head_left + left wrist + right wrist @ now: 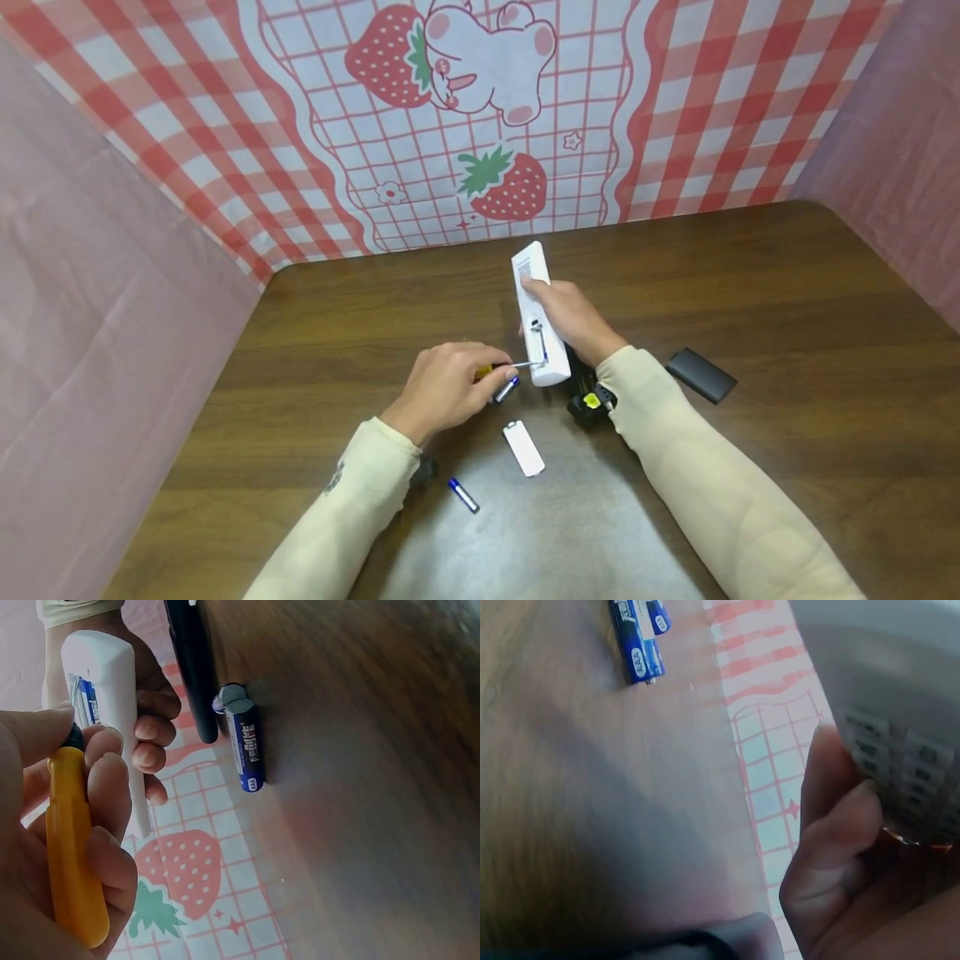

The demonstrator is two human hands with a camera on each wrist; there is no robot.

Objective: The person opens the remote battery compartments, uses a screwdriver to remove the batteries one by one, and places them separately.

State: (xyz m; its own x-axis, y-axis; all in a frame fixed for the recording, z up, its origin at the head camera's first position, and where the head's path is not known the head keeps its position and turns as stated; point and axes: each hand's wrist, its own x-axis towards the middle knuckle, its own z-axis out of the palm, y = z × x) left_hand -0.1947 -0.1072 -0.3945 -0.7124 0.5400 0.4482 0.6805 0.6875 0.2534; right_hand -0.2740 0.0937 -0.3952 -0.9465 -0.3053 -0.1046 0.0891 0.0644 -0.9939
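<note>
My right hand [573,317] grips a white remote control [557,367], thumb on its back and fingers on the keypad side. In its uncovered battery compartment a blue battery [88,701] shows. My left hand [450,383] holds a screwdriver by its yellow handle [75,847]; the thin metal shaft [528,363] reaches the compartment's lower end. Whether the tip touches the battery I cannot tell. Beside the left fingertips, blue-and-silver AAA batteries [507,390] lie on the table, partly hidden by that hand. The remote's keys [922,774] appear in the right wrist view.
A white battery cover [523,448] lies below the remote. Another battery [463,495] is nearer the front, right of the left sleeve. To the right of the right wrist lies a flat black object [701,375]. A checked strawberry cloth [450,167] hangs behind the wooden table [787,283].
</note>
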